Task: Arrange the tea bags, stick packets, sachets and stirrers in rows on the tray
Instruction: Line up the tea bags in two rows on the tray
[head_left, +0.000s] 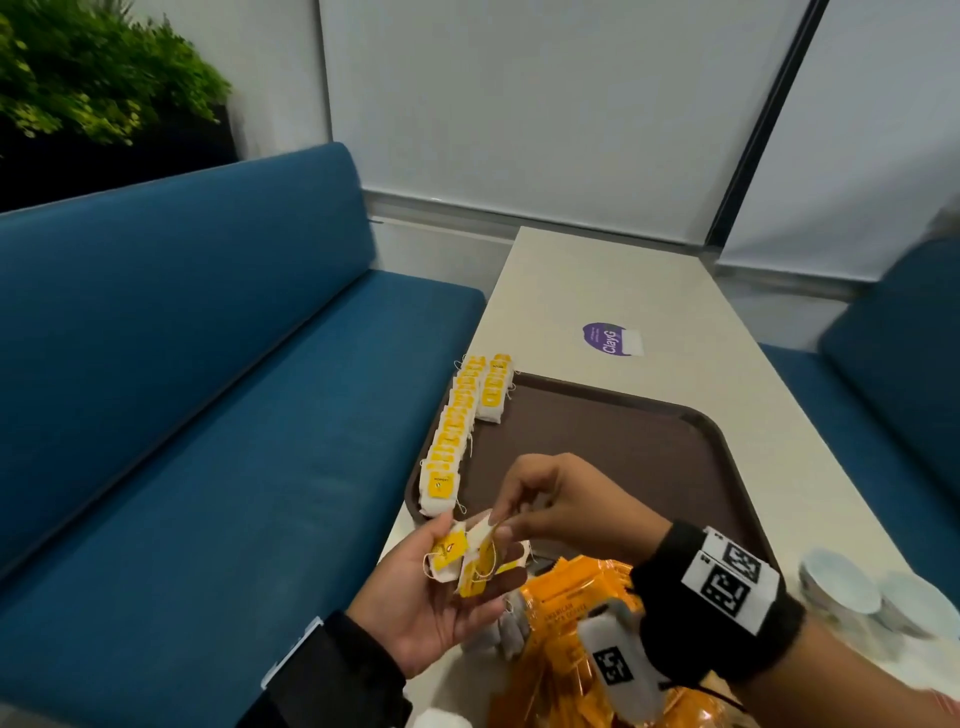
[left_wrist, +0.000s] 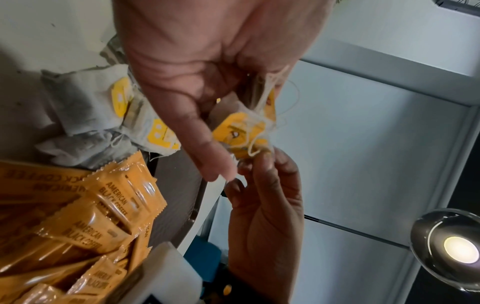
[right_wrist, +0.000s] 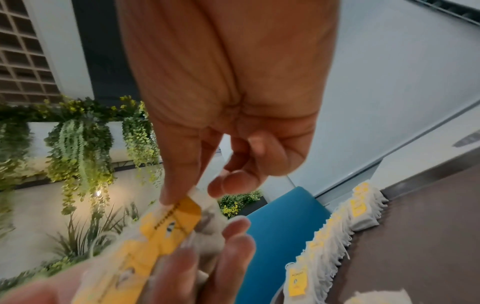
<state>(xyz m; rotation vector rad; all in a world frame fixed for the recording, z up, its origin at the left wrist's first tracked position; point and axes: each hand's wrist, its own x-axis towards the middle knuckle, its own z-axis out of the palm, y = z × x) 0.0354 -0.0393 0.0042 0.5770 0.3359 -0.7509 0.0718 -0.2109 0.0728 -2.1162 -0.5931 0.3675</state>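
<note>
While two rows of tea bags (head_left: 457, 436) are lining the tray (head_left: 597, 441), our left hand (head_left: 431, 587) is cupping a bunch (head_left: 467, 556) palm-up, our right hand (head_left: 561, 504) pinching one.

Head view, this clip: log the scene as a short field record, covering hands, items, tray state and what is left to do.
left hand: palm up, holds a small bunch of tea bags
right hand: pinches one tea bag from that bunch
tray: brown, on the beige table
long tea bag row: overlapped along the tray's left edge
short tea bag row: beside it, at the far end
coffee stick packets: orange pile at the near end, unsorted
loose tea bags: heap beside the packets
progress: only tea bags laid in rows
</note>
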